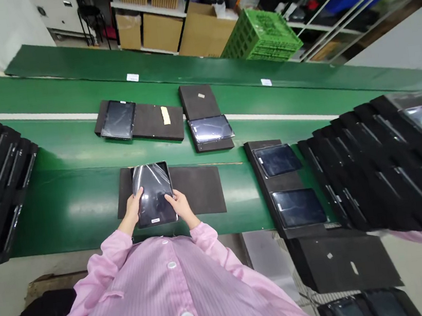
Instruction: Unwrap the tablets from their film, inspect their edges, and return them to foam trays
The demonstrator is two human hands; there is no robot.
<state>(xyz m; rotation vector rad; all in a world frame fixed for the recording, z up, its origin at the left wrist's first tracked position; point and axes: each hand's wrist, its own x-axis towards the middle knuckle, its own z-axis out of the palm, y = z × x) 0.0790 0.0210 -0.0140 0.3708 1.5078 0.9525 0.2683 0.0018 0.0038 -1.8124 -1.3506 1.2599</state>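
Glossy black glass faced up at my distant viewpoint: a tablet [156,199], gripped along its long edges between the left hand [134,209] and the right hand [181,206]. Both thumbs lay on its face; the other fingers were mostly hidden from me. It was over the left part of a flat, matte dark foam pad [202,190] on the smooth green work surface [74,217]; whether it touched the foam I could not tell. A small white label [155,220] near its lower edge carried print too tiny for me to read. Farther back, a blank-looking yellow note [165,116] stuck to a foam block [148,123], with another tablet [118,120] across its left end. Two white stickers [132,77] on the green ledge [77,61] were equally illegible. Beyond it I saw a green latticed plastic crate [262,34] and brown cardboard boxes [162,32].
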